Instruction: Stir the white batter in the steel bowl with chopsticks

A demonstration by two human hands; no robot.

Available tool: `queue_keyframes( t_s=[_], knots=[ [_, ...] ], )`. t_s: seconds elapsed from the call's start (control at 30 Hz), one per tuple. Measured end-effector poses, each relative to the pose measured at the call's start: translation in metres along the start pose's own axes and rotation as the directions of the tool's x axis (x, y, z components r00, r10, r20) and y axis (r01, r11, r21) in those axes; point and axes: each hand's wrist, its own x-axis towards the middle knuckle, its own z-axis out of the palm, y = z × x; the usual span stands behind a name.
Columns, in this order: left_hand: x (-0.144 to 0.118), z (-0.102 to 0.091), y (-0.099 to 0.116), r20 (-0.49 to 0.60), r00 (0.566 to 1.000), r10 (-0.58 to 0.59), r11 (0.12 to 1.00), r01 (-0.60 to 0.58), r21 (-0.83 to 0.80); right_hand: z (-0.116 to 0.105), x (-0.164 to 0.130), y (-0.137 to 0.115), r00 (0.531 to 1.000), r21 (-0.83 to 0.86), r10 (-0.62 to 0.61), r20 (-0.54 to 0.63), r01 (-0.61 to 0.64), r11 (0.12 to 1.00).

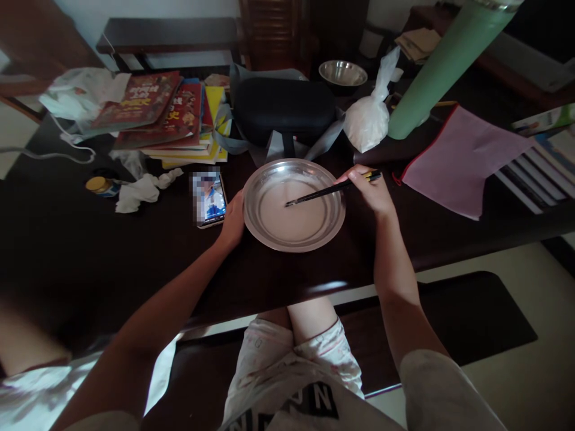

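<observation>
A wide metal bowl [294, 244] with a pale, milky liquid [287, 224] in it stands on the dark table near its front edge. My left hand [234, 218] holds the bowl's left side, its fingers partly hidden beyond the rim. Dark chopsticks [321, 193] with yellowish ends are gripped in my right hand [372, 190], over the right rim. Their tips reach down to the liquid near the middle of the bowl. Just left of my left hand lies a lit phone [211, 197].
Behind the bowl sits a black case [285, 108]. A tied bag of white powder [367, 123] and a tall green bottle [449, 66] are at the right, near a pink mesh pouch [467, 158]. Books [157, 114], crumpled tissue [139, 193] and a small jar [102, 186] lie left.
</observation>
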Motion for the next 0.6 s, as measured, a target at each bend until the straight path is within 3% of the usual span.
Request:
queue_keyframes(
  t_s=[0.1,0.27,0.47,0.6],
  knots=[
    [0.0005,0.0012,-0.0010,-0.027,0.999,-0.027,0.999,0.026,-0.031,-0.0017,-0.0006,0.0019,0.998,0.030,0.013,-0.061,-0.011,0.999],
    [-0.0006,0.0009,0.0014,-0.039,0.999,-0.029,0.999,0.028,-0.042,0.0011,-0.0007,0.0010,0.997,0.032,0.027,0.076,-0.029,0.999],
    [-0.0016,0.0004,0.0035,-0.030,0.999,-0.044,0.998,0.042,-0.051,-0.0032,-0.0012,0.0019,0.996,0.020,0.011,-0.085,-0.009,1.000],
    [-0.0009,0.0008,0.0015,-0.023,0.999,-0.032,0.999,0.032,-0.038,0.0004,-0.0013,0.0008,0.997,0.055,0.010,0.078,-0.014,0.998]
  ],
)
